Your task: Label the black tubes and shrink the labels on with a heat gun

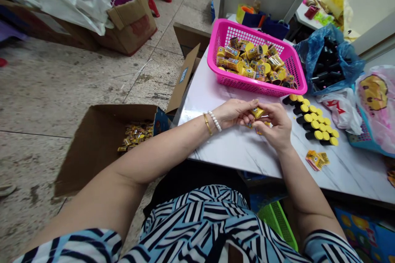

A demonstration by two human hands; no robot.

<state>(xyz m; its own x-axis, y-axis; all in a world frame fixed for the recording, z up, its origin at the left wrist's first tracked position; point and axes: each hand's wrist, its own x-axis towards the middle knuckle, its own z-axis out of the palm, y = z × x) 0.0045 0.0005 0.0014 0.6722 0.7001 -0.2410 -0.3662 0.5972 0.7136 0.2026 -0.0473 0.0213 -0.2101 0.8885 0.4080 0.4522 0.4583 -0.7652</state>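
My left hand (pixel 234 114) and my right hand (pixel 277 125) meet over the front part of the table. Between their fingertips is a small yellow-capped tube (pixel 257 111), its lower part mostly covered by fingers. Printed yellow labels (pixel 259 130) lie just under the hands. To the right, several black tubes with yellow caps (pixel 314 124) lie side by side in rows. Closer to the table's front edge is a small pile of loose printed labels (pixel 317 159). Behind the hands, a pink basket (pixel 259 86) holds many labelled tubes with yellow caps.
A blue plastic bag (pixel 331 61) of black tubes and a white bag (pixel 341 109) stand at the right. On the floor at left, an open cardboard box (pixel 92 148) contains labelled tubes. A green basket (pixel 279 222) is below the table (pixel 228 148).
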